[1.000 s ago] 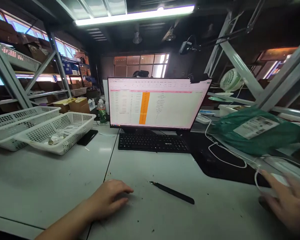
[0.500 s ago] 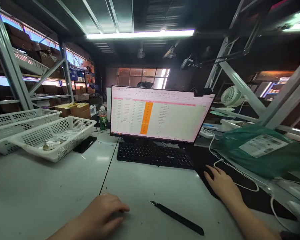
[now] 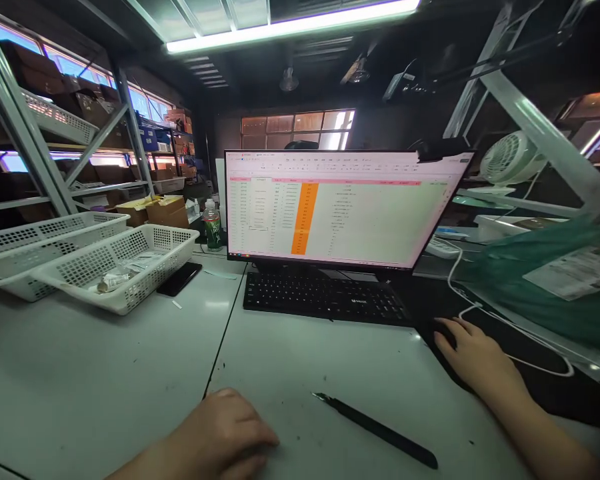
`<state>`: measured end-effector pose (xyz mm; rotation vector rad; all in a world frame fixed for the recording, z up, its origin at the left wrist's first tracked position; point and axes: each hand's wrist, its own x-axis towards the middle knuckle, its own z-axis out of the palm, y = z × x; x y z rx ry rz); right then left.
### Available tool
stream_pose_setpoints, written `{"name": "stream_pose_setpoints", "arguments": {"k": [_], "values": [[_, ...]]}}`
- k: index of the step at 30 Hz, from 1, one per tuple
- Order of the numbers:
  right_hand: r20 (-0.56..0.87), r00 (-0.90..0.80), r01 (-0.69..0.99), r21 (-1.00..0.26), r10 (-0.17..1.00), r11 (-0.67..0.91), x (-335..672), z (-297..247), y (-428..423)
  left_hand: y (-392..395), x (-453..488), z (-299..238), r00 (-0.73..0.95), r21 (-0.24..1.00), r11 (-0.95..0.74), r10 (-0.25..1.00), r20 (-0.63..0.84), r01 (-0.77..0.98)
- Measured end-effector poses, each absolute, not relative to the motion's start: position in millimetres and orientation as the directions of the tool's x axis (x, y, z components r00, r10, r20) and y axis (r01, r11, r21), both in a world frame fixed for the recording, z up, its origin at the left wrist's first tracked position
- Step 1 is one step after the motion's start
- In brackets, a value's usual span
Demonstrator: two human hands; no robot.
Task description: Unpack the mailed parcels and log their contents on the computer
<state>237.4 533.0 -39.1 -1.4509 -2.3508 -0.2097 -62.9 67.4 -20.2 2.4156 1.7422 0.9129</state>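
Note:
My left hand (image 3: 225, 433) rests on the pale table near its front edge, fingers loosely bent, the thumb a little apart, and nothing in it. To its right lies a black-handled craft knife (image 3: 380, 430), untouched, with its blade tip pointing up and left. On the right, my right hand (image 3: 480, 357) is laid over a black computer mouse (image 3: 448, 333), most of which the hand hides. That mouse sits on a black mat. Ahead stands a monitor (image 3: 370, 220) showing a spreadsheet with an orange column, and a black keyboard (image 3: 325, 297) lies before it.
White perforated baskets (image 3: 115, 267) stand at the left, one with papers inside. Beside it lie a black phone (image 3: 180, 279) and a green-labelled bottle (image 3: 213, 227). At the right are a green plastic parcel (image 3: 500, 267), a white cable (image 3: 535, 363) and a small fan (image 3: 513, 158).
The camera view has tilted down and turned left, so most things sit further right in the picture. Both hands stay in place, the right one still over the mouse.

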Motion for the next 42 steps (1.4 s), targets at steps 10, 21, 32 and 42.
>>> {"name": "stream_pose_setpoints", "arguments": {"k": [10,21,32,42], "values": [[0.362,-0.397,0.892,-0.064,0.844,0.447,236,-37,531,64,-59,-3,0.171,0.404,-0.293,0.935,0.311,0.866],[0.332,-0.382,0.899,-0.083,0.863,0.430,234,-33,525,63,-60,1,0.155,0.436,-0.258,0.954,0.256,0.862],[0.350,-0.395,0.891,-0.081,0.849,0.447,234,-33,525,63,-60,-2,0.157,0.427,-0.256,0.955,0.253,0.868],[0.357,-0.394,0.894,-0.068,0.847,0.444,233,-32,522,62,-60,-2,0.143,0.449,-0.234,0.964,0.226,0.862]]}}
